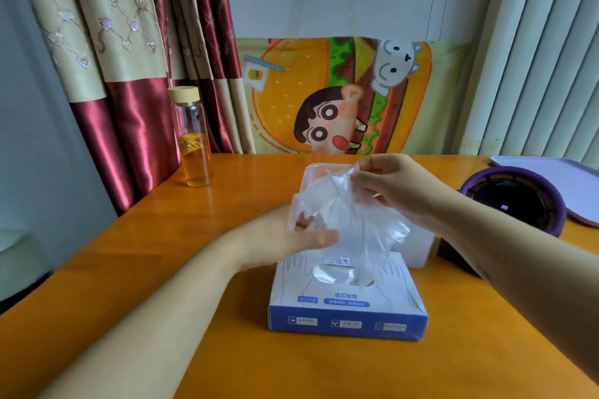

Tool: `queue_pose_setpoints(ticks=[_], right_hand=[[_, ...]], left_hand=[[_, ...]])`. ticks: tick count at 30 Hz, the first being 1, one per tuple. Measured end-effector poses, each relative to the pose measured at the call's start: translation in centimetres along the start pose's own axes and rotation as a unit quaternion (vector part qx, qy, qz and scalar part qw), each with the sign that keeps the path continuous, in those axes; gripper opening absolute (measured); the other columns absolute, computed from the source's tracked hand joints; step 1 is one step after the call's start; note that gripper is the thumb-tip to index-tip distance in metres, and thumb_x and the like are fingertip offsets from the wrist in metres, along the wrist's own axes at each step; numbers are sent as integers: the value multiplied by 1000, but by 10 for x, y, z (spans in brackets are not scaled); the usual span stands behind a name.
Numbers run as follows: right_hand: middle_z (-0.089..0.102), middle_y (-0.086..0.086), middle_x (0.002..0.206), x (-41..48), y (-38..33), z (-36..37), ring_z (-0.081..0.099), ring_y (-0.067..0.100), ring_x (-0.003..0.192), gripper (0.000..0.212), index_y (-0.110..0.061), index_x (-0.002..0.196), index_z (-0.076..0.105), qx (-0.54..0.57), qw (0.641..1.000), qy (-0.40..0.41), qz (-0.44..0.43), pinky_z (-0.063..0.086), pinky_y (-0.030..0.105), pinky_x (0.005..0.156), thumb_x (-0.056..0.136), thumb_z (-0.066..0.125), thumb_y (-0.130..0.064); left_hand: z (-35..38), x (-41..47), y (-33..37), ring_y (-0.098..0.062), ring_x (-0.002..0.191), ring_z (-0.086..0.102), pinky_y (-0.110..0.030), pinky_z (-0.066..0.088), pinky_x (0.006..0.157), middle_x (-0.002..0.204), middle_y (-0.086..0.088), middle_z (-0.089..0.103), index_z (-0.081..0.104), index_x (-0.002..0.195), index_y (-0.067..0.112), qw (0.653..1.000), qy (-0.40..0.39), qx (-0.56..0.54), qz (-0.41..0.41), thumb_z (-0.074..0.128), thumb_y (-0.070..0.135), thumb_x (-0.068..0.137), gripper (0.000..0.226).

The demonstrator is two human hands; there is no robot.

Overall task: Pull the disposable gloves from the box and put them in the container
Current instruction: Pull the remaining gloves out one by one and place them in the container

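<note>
A white and blue glove box [346, 304] lies on the orange table, its top slot showing clear plastic. Just behind it stands a clear plastic container [416, 248], mostly hidden by a thin transparent glove [350, 220]. My right hand [398, 186] pinches the glove's top edge and holds it up above the box and container; the lower end still trails into the slot. My left hand [291, 236] is at the glove's left side, thumb against the film and fingers partly hidden behind it.
A glass bottle [193, 139] with amber liquid and a wooden lid stands at the table's far left. A purple round device [515, 199] and a pale tray [557, 178] sit at the right. Curtains and a cartoon cloth hang behind.
</note>
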State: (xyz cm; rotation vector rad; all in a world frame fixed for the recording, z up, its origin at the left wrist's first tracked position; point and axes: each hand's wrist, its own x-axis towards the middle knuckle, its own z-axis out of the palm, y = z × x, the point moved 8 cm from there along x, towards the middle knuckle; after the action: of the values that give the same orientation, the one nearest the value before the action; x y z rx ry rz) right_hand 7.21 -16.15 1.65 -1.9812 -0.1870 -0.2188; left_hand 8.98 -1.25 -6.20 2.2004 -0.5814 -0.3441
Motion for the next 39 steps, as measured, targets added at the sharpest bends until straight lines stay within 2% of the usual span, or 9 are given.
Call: queue_pose_setpoints(ticks=[4, 9, 12, 16, 20, 24, 27, 30, 39], right_hand=[[59, 17, 86, -1, 17, 15, 51, 23, 77, 21, 3, 98, 65, 57, 995, -44, 76, 44, 30, 74, 92, 58, -15], [67, 11, 99, -5, 26, 0, 64, 23, 85, 27, -10, 111, 61, 182, 977, -10, 109, 52, 38, 87, 92, 57, -29], [65, 4, 102, -14, 30, -13, 69, 24, 86, 41, -21, 109, 54, 189, 976, -17, 103, 56, 37, 81, 79, 62, -47], [65, 16, 112, -26, 44, -6, 68, 29, 93, 70, -18, 129, 43, 201, 972, -49, 113, 56, 37, 79, 70, 76, -35], [66, 14, 95, -21, 47, -6, 66, 20, 75, 52, -15, 119, 43, 303, 942, 89, 116, 54, 31, 67, 77, 73, -10], [66, 15, 96, -17, 44, 0, 67, 16, 74, 43, -16, 105, 42, 366, 911, 164, 94, 53, 42, 85, 78, 74, -14], [65, 9, 88, -18, 34, 14, 64, 19, 78, 31, -17, 97, 50, 328, 932, 129, 89, 50, 49, 90, 78, 74, -13], [69, 7, 91, -7, 16, 18, 64, 19, 82, 18, -12, 90, 64, 226, 970, 78, 41, 53, 35, 84, 81, 66, 4], [55, 4, 120, 68, -8, 28, 67, 8, 78, 61, -20, 137, 49, -127, 991, -40, -13, 54, 35, 90, 82, 67, -2]], left_hand=[[-18, -1, 25, 9, 86, 61, -5, 42, 68, 105, 17, 64, 61, 107, 38, 991, 115, -62, 37, 57, 41, 93, 15], [-45, -2, 25, -19, 76, 55, -30, 40, 70, 83, -8, 61, 67, 92, -4, 952, 251, -173, 37, 60, 42, 76, 50], [-61, -1, 15, -17, 73, 46, -29, 34, 63, 79, -7, 49, 59, 84, 6, 927, 297, -230, 5, 61, 26, 84, 21], [-66, 6, 3, -27, 80, 56, -39, 45, 76, 82, -11, 54, 55, 119, 15, 906, 314, -283, -22, 60, 28, 83, 39], [-60, 8, -9, -43, 99, 64, -55, 49, 93, 97, -24, 67, 57, 85, 15, 894, 323, -306, -60, 59, 25, 86, 10], [-61, 8, -17, -36, 97, 65, -55, 49, 94, 97, -18, 69, 56, 85, 21, 883, 335, -322, -66, 59, 26, 87, 6], [-68, 7, -21, -38, 100, 64, -55, 48, 95, 100, -19, 67, 54, 82, 23, 876, 351, -325, -65, 59, 26, 87, 8], [-72, 9, -25, -37, 101, 63, -54, 48, 95, 99, -18, 67, 53, 81, 23, 873, 356, -327, -65, 58, 26, 88, 9], [-97, -7, -102, -22, 104, 61, -33, 50, 83, 118, -11, 63, 59, 110, 15, 826, 419, -358, -121, 55, 12, 96, 14]])
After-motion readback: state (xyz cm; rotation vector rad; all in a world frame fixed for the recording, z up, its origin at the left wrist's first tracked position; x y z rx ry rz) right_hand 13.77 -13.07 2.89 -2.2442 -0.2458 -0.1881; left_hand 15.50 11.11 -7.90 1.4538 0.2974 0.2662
